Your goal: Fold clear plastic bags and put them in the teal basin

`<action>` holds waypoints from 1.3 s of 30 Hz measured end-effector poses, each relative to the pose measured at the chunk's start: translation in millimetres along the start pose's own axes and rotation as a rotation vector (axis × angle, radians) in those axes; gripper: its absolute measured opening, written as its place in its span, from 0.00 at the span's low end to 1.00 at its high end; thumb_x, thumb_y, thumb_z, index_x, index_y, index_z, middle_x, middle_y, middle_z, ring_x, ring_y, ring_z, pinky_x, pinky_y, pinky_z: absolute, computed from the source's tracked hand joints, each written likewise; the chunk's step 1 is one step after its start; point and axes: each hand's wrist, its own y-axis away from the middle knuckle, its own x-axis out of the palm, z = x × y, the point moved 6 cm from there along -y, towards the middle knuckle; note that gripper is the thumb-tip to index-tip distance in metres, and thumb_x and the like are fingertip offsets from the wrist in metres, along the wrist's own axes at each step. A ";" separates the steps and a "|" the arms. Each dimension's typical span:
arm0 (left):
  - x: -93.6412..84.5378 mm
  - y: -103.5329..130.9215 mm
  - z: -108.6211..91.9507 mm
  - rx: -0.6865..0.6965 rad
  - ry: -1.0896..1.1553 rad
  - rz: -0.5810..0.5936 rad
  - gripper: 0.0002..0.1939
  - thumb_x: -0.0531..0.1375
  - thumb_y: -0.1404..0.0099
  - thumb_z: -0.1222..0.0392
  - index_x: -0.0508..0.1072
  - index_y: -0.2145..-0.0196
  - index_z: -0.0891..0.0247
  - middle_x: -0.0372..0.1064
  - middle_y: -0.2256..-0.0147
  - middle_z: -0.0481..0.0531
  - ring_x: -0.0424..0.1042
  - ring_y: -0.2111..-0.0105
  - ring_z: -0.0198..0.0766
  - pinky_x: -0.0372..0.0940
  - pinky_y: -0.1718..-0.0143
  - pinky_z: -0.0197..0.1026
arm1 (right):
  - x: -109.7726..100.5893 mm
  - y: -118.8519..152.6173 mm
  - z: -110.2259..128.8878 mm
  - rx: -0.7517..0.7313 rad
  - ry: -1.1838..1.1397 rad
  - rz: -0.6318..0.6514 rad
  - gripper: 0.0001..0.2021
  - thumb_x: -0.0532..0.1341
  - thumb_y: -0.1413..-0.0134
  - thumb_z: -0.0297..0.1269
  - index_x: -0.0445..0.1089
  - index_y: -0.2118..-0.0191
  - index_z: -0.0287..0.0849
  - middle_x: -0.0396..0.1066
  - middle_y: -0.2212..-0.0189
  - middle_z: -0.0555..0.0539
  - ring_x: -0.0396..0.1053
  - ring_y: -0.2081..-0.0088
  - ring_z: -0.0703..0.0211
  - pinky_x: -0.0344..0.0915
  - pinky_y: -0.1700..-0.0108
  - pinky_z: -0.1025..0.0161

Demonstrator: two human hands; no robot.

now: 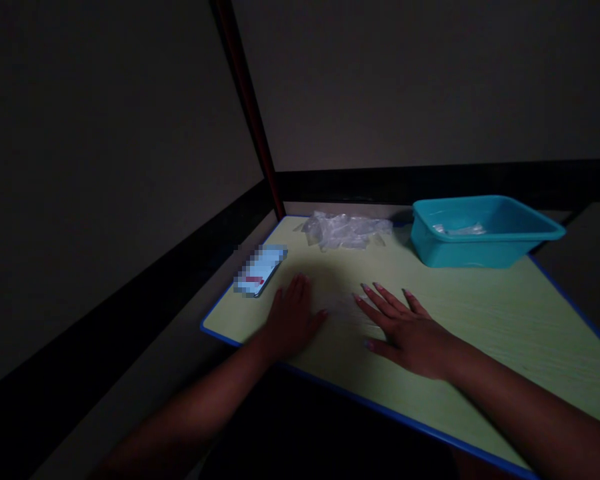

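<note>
The person's two hands lie palm down at the counter (485,313), well inside its blue edge. The left hand (291,319) is flat, its fingers close together and its thumb held out toward the right; it grips nothing that can be seen. The right hand (410,337) is spread wide, fingers fanned and pointing away from the person, likewise pinching nothing. The two are apart, thumbs facing each other. In the gap, by the right fingertips, a faint clear film (349,308) seems to lie on the counter; the light is too dim to tell its outline, or whether the fingers press on it.

Just beyond the left hand, near the counter's left edge, lies a phone (261,270) with its screen lit and blurred. Crumpled clear plastic (347,230) rests along the far edge. To its right stands a turquoise tub (473,252) with some clear wrapping (463,229) inside.
</note>
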 end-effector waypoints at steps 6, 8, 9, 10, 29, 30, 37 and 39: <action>-0.6 11.7 -74.2 0.282 0.133 -0.028 0.39 0.44 0.31 0.41 0.41 0.34 0.74 0.32 0.33 0.69 0.32 0.33 0.52 0.43 0.37 0.61 | 6.4 0.5 -3.6 -0.045 0.024 -0.072 0.33 0.52 0.41 0.50 0.44 0.32 0.51 0.38 0.32 0.44 0.36 0.33 0.40 0.37 0.38 0.31; 1.7 13.0 -101.0 0.383 0.215 -0.027 0.41 0.43 0.32 0.39 0.40 0.34 0.74 0.32 0.33 0.69 0.32 0.33 0.51 0.44 0.37 0.59 | 9.2 1.2 -5.0 -0.071 0.047 -0.077 0.34 0.54 0.43 0.42 0.44 0.32 0.49 0.40 0.33 0.42 0.36 0.33 0.41 0.39 0.38 0.32; 2.6 11.9 -109.2 0.393 0.233 -0.034 0.44 0.44 0.33 0.37 0.41 0.34 0.76 0.32 0.33 0.70 0.32 0.33 0.52 0.44 0.36 0.59 | 10.1 1.6 -5.1 -0.084 0.059 -0.072 0.35 0.55 0.45 0.39 0.45 0.32 0.48 0.42 0.33 0.42 0.37 0.33 0.42 0.39 0.38 0.33; 3.7 10.4 -114.5 0.395 0.244 -0.037 0.45 0.44 0.33 0.36 0.41 0.34 0.78 0.32 0.33 0.70 0.32 0.33 0.53 0.43 0.36 0.59 | 10.4 1.9 -4.8 -0.094 0.068 -0.064 0.36 0.55 0.47 0.37 0.45 0.32 0.47 0.43 0.33 0.41 0.37 0.33 0.42 0.39 0.38 0.33; 2.6 5.1 -5.1 0.162 0.106 0.064 0.35 0.43 0.29 0.47 0.42 0.34 0.75 0.34 0.33 0.66 0.36 0.33 0.47 0.43 0.36 0.52 | 3.1 0.1 -0.6 -0.011 -0.002 -0.027 0.37 0.49 0.42 0.61 0.44 0.32 0.49 0.38 0.33 0.43 0.36 0.33 0.39 0.36 0.38 0.31; 2.1 5.1 -0.4 0.152 0.100 0.062 0.35 0.43 0.29 0.48 0.42 0.34 0.75 0.34 0.33 0.67 0.36 0.33 0.47 0.44 0.36 0.52 | 2.5 0.3 -0.2 -0.010 0.000 -0.022 0.37 0.48 0.42 0.61 0.44 0.32 0.48 0.38 0.33 0.43 0.36 0.33 0.39 0.36 0.38 0.31; 5.4 3.4 12.6 0.159 0.067 0.031 0.35 0.42 0.29 0.47 0.42 0.34 0.73 0.34 0.33 0.66 0.36 0.33 0.47 0.44 0.36 0.52 | -0.2 1.7 1.2 0.004 0.004 0.008 0.38 0.46 0.42 0.62 0.41 0.32 0.50 0.35 0.32 0.44 0.34 0.33 0.41 0.35 0.38 0.32; 5.9 3.0 13.2 0.139 0.052 0.013 0.35 0.43 0.29 0.47 0.43 0.34 0.74 0.35 0.33 0.67 0.37 0.33 0.48 0.44 0.37 0.53 | -1.5 1.7 1.7 0.015 0.004 0.019 0.37 0.47 0.42 0.62 0.40 0.32 0.51 0.34 0.32 0.45 0.33 0.33 0.41 0.34 0.37 0.33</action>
